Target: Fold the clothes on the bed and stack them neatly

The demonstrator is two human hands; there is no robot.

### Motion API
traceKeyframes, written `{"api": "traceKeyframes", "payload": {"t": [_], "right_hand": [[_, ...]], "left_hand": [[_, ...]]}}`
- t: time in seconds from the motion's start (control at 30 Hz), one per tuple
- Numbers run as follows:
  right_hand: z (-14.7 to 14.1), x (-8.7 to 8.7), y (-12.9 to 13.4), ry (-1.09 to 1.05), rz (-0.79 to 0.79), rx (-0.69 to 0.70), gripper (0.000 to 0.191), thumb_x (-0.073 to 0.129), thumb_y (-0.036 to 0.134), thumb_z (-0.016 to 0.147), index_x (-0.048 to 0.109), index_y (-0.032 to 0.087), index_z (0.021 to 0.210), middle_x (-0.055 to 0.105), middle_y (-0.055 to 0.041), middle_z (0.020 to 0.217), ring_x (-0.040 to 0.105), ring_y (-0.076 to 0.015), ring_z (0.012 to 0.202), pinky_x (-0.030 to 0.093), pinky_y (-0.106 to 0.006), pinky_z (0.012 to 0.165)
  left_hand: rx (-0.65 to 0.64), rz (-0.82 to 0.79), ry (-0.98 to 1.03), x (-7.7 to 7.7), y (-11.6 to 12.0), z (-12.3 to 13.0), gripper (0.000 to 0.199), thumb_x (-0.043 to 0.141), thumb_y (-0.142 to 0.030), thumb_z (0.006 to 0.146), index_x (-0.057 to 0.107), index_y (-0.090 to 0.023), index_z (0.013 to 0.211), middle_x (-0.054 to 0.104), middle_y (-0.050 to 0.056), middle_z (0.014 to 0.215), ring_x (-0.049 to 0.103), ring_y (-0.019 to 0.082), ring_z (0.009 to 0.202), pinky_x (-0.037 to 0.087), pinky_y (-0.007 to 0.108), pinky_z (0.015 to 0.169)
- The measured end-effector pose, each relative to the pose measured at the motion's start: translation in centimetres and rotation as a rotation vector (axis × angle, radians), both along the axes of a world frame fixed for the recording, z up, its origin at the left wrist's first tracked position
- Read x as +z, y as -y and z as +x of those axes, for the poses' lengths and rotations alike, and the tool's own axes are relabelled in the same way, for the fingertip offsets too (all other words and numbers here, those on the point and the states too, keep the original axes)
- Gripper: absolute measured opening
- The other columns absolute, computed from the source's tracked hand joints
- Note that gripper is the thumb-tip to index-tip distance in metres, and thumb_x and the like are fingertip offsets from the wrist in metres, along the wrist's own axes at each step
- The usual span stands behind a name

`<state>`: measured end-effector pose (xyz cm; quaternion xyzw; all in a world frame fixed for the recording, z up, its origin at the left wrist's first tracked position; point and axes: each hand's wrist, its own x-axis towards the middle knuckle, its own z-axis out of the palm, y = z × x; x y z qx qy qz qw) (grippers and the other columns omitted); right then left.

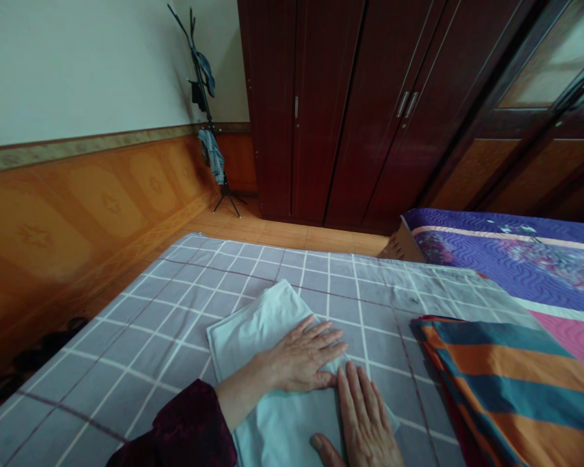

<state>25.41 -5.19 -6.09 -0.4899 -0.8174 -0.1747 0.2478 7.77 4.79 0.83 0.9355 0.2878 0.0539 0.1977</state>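
Observation:
A pale blue-green cloth (253, 324), folded flat, lies on the grey checked sheet (175, 324). Across its upper right part rests my left hand (304, 357), palm down with fingers spread, its arm in a dark maroon sleeve. My right hand (367, 421) lies flat at the cloth's right edge, fingers stretched out and thumb apart over the cloth. The fingertips of my right hand are close to my left thumb. Neither hand grasps anything.
Striped orange and teal fabric (511, 370) lies folded at the right. Beyond it is a purple floral bedspread (525, 253). A dark red wardrobe (321, 117) stands behind the bed, with a coat rack (207, 110) to its left. Dark shoes (32, 357) are on the floor at left.

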Motion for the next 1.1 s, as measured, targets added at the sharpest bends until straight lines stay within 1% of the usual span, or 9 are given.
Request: {"api": "traceKeyframes", "payload": {"t": [0.23,0.37,0.5,0.6,0.67,0.77,0.83,0.97,1.1], "right_hand": [[0.2,0.3,0.1,0.04,-0.005,0.002,0.088,0.046,0.057,0.083,0.016,0.007,0.148,0.023,-0.0224,0.15,0.032,-0.0407,0.132,0.041,-0.052,0.093],[0.3,0.3,0.1,0.051,0.004,0.014,0.089,0.047,0.058,0.082,0.018,0.007,0.148,0.025,-0.0237,0.149,0.03,-0.0414,0.133,0.041,-0.052,0.093],[0.3,0.5,0.2,0.051,-0.019,0.013,0.088,0.049,0.057,0.081,0.02,0.006,0.147,0.029,-0.0244,0.147,0.03,-0.0417,0.133,0.04,-0.052,0.094],[0.4,0.9,0.3,0.055,-0.034,0.024,0.086,0.051,0.053,0.082,0.021,0.006,0.147,0.033,-0.0242,0.145,0.03,-0.0409,0.133,0.039,-0.051,0.096],[0.4,1.3,0.3,0.068,-0.036,0.052,0.082,0.051,0.05,0.082,0.022,0.007,0.147,0.036,-0.0214,0.144,0.031,-0.0389,0.133,0.037,-0.051,0.097],[0.3,1.7,0.3,0.1,-0.024,0.104,0.079,0.05,0.046,0.083,0.023,0.008,0.146,0.043,-0.0179,0.141,0.036,-0.0342,0.132,0.036,-0.047,0.098],[0.3,1.9,0.4,0.116,-0.02,0.114,0.08,0.051,0.045,0.083,0.023,0.007,0.146,0.046,-0.018,0.138,0.039,-0.0326,0.129,0.036,-0.045,0.098],[0.2,2.2,0.6,0.126,-0.027,0.091,0.084,0.053,0.043,0.082,0.019,0.004,0.147,0.047,-0.0198,0.137,0.042,-0.0334,0.127,0.036,-0.044,0.098],[0.1,2.0,0.9,0.101,-0.03,0.071,0.08,0.052,0.042,0.083,0.019,0.005,0.147,0.044,-0.0199,0.139,0.038,-0.0332,0.13,0.037,-0.045,0.098]], "left_hand": [[0.144,0.034,-0.053,-0.5,-1.5,-1.1,0.063,0.025,-0.057,0.095,0.018,-0.024,0.147,0.017,0.004,0.155,0.005,0.021,0.143,0.0,0.048,0.115],[0.27,0.063,-0.078,-0.7,-1.9,-1.5,0.064,0.026,-0.057,0.094,0.019,-0.022,0.148,0.017,0.004,0.155,0.0,0.025,0.143,0.002,0.048,0.115],[0.337,0.088,-0.08,-1.2,-2.0,-1.4,0.07,0.029,-0.06,0.092,0.02,-0.017,0.147,0.013,0.009,0.155,-0.001,0.028,0.143,0.006,0.046,0.115],[0.354,0.103,-0.084,-1.4,-1.9,-1.4,0.07,0.029,-0.061,0.092,0.022,-0.018,0.147,0.012,0.011,0.155,0.0,0.028,0.142,0.007,0.046,0.115],[0.349,0.11,-0.088,-1.4,-1.8,-1.3,0.069,0.029,-0.06,0.092,0.022,-0.02,0.147,0.012,0.011,0.155,-0.001,0.029,0.142,0.007,0.046,0.115],[0.335,0.124,-0.103,-1.2,-1.8,-1.4,0.066,0.028,-0.058,0.093,0.022,-0.02,0.146,0.013,0.011,0.155,-0.001,0.028,0.142,0.006,0.046,0.115],[0.326,0.132,-0.113,-1.1,-1.9,-1.6,0.066,0.028,-0.058,0.093,0.022,-0.02,0.146,0.013,0.011,0.155,0.0,0.027,0.143,0.006,0.046,0.115],[0.314,0.137,-0.147,-0.9,-2.5,-2.3,0.067,0.03,-0.059,0.092,0.021,-0.022,0.147,0.014,0.009,0.155,0.004,0.026,0.143,0.008,0.044,0.115],[0.327,0.15,-0.175,-0.7,-2.0,-2.2,0.064,0.032,-0.054,0.094,0.019,-0.022,0.147,0.014,0.008,0.155,0.004,0.025,0.143,0.003,0.047,0.115]]}}
